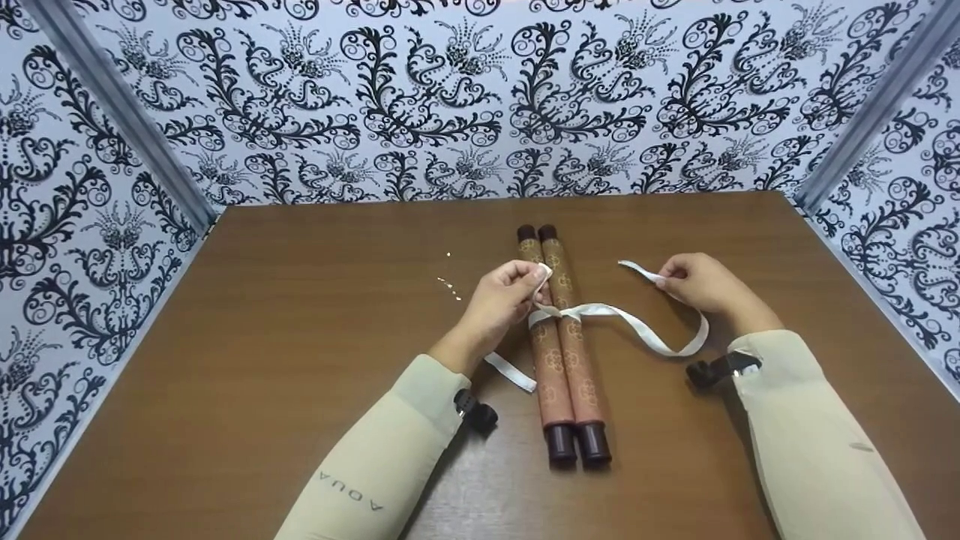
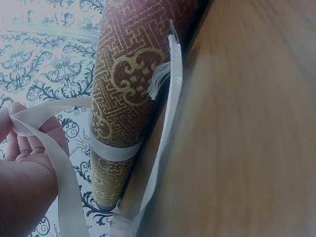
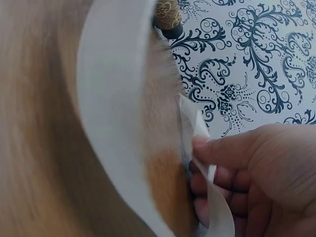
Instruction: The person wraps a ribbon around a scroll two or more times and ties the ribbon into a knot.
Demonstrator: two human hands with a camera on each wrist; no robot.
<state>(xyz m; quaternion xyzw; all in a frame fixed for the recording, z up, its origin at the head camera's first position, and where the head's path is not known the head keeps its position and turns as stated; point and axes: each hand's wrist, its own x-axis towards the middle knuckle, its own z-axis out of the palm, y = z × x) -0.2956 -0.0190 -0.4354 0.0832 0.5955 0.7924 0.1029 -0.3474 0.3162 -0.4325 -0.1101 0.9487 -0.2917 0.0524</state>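
Note:
Two patterned scrolls (image 1: 553, 367) with dark brown end knobs lie side by side on the table. A white ribbon (image 1: 637, 322) wraps around both near their middle and crosses on top. My left hand (image 1: 499, 296) pinches one part of the ribbon between thumb and fingers, just above the left scroll. On the right, my right hand (image 1: 697, 281) grips the other tail near its end, with a loose curve hanging back toward the scrolls. The left tail's frayed end (image 2: 160, 81) shows beside the scroll (image 2: 126, 74) in the left wrist view.
The brown wooden table (image 1: 300, 337) carries a few small pale scraps (image 1: 448, 285) left of the scrolls. Patterned black-and-white panels (image 1: 465, 97) stand around its back and sides. Black wrist straps with cameras (image 1: 480, 412) sit over both sleeves.

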